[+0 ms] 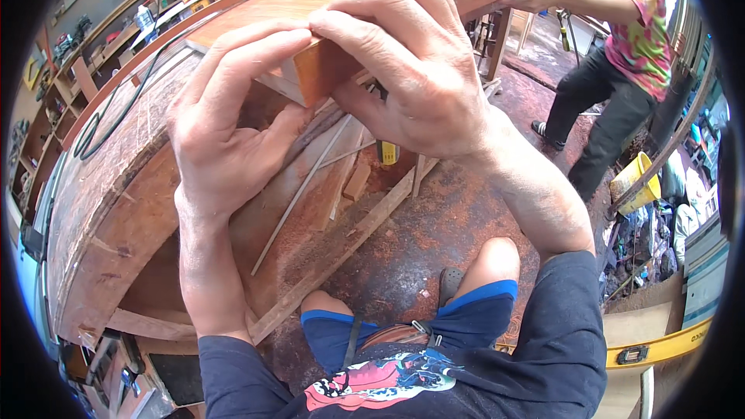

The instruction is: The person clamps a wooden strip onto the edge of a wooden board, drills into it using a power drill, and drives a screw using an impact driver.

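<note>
Biggest thing here is the wooden panel (310, 1), near corner right between the left hand (221, 120) and the right hand (427, 85), the rest running away beyond both. Next up is a rough wooden worktop (109, 159), off to the left of the left hand, its edge bowed by the fisheye. Well off to the right of the right hand there's a co-worker (632, 23) in a tie-dye shirt, one hand up at the panel's far right end. Down below the hands, a long timber beam (341, 252) slants across, with a thin pale strip (295, 202) between it and the left hand. Further right and lower than the right hand sits a yellow bucket (636, 182). A black cable loops out beyond the left hand, and a small yellow thing, can't tell what, shows just under the right hand.

As for the grip: both hands pinch that corner, fingers arched over the top, thumbs tucked in low. Forearms reach up from below, the right elbow bent outward, the left arm nearly upright. The fingers hide part of the corner.
</note>
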A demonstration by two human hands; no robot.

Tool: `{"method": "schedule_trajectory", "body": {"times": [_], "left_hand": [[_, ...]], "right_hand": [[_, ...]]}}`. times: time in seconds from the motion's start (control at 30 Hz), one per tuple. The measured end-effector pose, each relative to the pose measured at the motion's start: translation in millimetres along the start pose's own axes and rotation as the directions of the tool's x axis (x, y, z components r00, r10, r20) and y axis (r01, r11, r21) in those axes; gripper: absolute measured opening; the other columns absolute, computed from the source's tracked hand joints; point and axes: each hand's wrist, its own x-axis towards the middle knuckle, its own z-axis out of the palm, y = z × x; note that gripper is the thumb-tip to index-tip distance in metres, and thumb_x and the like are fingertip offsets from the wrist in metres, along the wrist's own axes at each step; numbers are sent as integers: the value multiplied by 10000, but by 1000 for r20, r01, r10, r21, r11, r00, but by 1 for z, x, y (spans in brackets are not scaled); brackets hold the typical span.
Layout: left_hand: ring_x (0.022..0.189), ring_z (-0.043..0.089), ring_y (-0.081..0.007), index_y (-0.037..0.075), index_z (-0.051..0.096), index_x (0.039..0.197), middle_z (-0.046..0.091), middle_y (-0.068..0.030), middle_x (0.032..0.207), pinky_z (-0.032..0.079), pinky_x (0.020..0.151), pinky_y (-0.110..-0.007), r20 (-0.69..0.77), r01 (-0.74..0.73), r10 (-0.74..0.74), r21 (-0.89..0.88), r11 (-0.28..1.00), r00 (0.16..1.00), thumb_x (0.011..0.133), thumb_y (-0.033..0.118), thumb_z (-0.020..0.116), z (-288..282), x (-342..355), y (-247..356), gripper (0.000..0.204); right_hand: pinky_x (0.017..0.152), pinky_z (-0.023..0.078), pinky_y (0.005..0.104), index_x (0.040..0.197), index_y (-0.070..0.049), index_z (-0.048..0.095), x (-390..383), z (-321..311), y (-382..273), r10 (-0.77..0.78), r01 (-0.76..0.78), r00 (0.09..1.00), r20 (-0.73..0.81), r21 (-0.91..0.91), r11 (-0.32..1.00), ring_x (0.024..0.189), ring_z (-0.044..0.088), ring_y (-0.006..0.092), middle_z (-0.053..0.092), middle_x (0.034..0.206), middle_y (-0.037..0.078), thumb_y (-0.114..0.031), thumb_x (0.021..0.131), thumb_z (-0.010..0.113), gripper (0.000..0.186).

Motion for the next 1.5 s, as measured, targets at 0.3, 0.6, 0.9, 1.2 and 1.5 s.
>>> {"method": "schedule_trajectory", "body": {"times": [0.3,0.6,0.9,1.2,1.5], "left_hand": [[951,702,-237,53,700,1127,705,-117,1113,566,803,-322,11,-24,24,-40,999,1000,636,-85,738,-1,0,-5,512],[962,653,-153,6,691,1130,679,-118,1161,532,786,-269,205,312,-246,-418,853,947,820,27,777,-11,5,-5,322],[745,506,-9,11,656,1133,559,28,889,425,627,-160,31,413,-455,-479,775,890,904,-26,667,15,-5,13,232],[880,527,-52,-13,616,1160,538,-6,968,456,796,-187,-73,415,-476,-384,824,877,909,-38,648,30,-9,21,254],[811,557,-33,-3,516,1258,617,-12,935,463,731,-175,-91,472,-540,-378,796,837,938,-7,651,25,-8,33,348]], "right_hand": [[827,443,387,1145,-79,700,4,-5,5,-77,77,997,10,-8,997,874,595,245,668,985,28,-68,574,780,577],[876,432,400,1012,-111,716,2,-5,-3,-17,15,1000,-21,-90,996,918,589,239,638,903,6,-141,682,721,331],[921,437,413,935,-109,701,-2,4,-8,4,-13,998,-66,-125,992,978,587,257,635,921,33,-164,689,706,252],[849,415,381,1006,-114,704,-7,1,-4,11,-24,992,-128,-101,995,900,561,218,620,919,-21,-146,632,756,379],[847,416,378,1009,-110,699,-5,7,-2,19,-28,986,-168,-54,998,886,564,207,619,918,-16,-158,625,753,391]]}}
